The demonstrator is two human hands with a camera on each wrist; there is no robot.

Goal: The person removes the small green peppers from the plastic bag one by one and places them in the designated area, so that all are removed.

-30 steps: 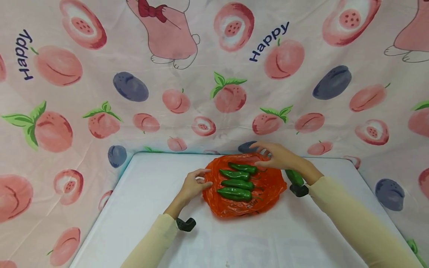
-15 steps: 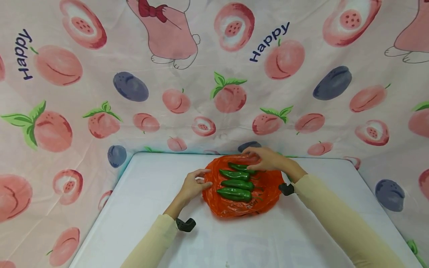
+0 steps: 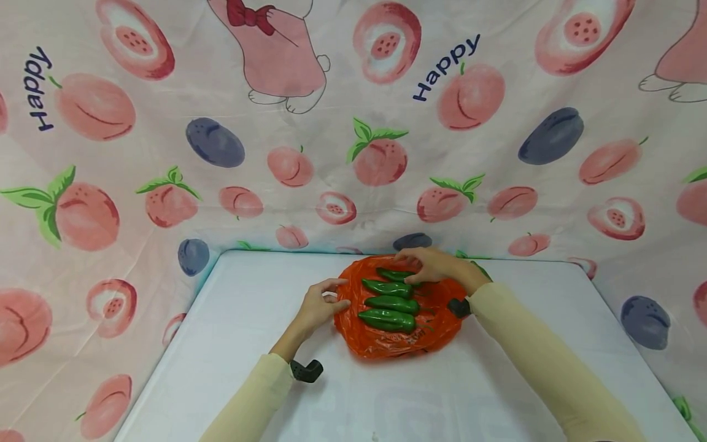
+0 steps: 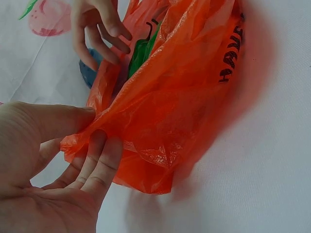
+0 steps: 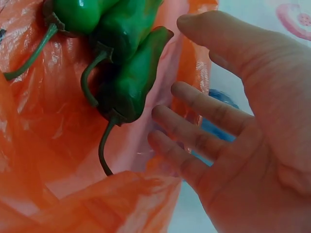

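Note:
Several green peppers (image 3: pixel 390 304) lie in a row on an orange plastic bag (image 3: pixel 364 348). My left hand (image 3: pixel 318 307) pinches the bag's left edge; in the left wrist view its thumb and fingers (image 4: pixel 104 160) press the film between them. Over the far side of the bag, my right hand (image 3: pixel 433 265) is spread beside the farthest pepper (image 5: pixel 133 80), its thumb on one side and the other fingers extended. Nothing is between them in the right wrist view. Part of the farthest pepper is hidden by the right hand in the head view.
The bag rests on a white table (image 3: pixel 254 276) near its back edge. Behind hangs a pink fruit-print cloth (image 3: pixel 331 135). A green thing (image 3: pixel 479 268) shows just right of the bag, partly hidden by the right forearm. Dark wrist cameras (image 3: pixel 307 370) stick out from both wrists.
My right hand has moved left, from the bag's right side to over the farthest pepper, then lowered slightly. My left hand has kept its hold on the bag's edge.

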